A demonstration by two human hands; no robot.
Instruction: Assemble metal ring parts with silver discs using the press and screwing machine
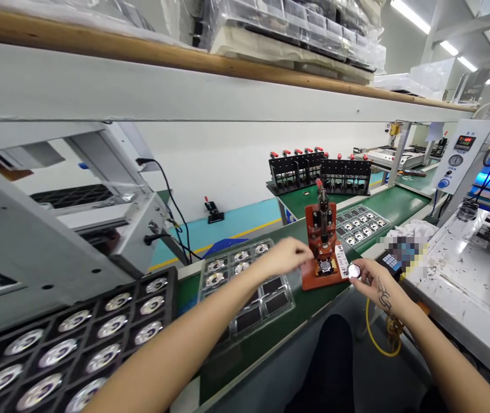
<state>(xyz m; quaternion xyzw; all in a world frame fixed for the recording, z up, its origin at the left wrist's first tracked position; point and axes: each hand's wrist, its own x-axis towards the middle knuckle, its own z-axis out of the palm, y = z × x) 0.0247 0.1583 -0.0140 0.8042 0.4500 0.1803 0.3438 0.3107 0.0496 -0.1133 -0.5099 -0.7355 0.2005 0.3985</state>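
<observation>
My right hand [371, 278] pinches a shiny round metal disc [354, 271] at the front right corner of a red toggle-clamp fixture [322, 238]. The clamp's red-tipped lever stands upright. A small round part [325, 266] sits in the nest at the fixture's base. My left hand [287, 256] hovers at the fixture's left side, fingers loosely bent and a little apart, with nothing visible in them. Beneath my left forearm lies a clear tray [287, 301] with round metal parts in its far pockets and dark squares in the nearer ones.
A black tray [171, 298] of shiny rings is at the left. Behind the fixture, another clear tray [363, 223] of round parts lies on the green belt [408, 201]. Black clamp racks [298, 172] stand farther back. A white machine table [455, 258] borders the right; a shelf beam [184, 94] crosses overhead.
</observation>
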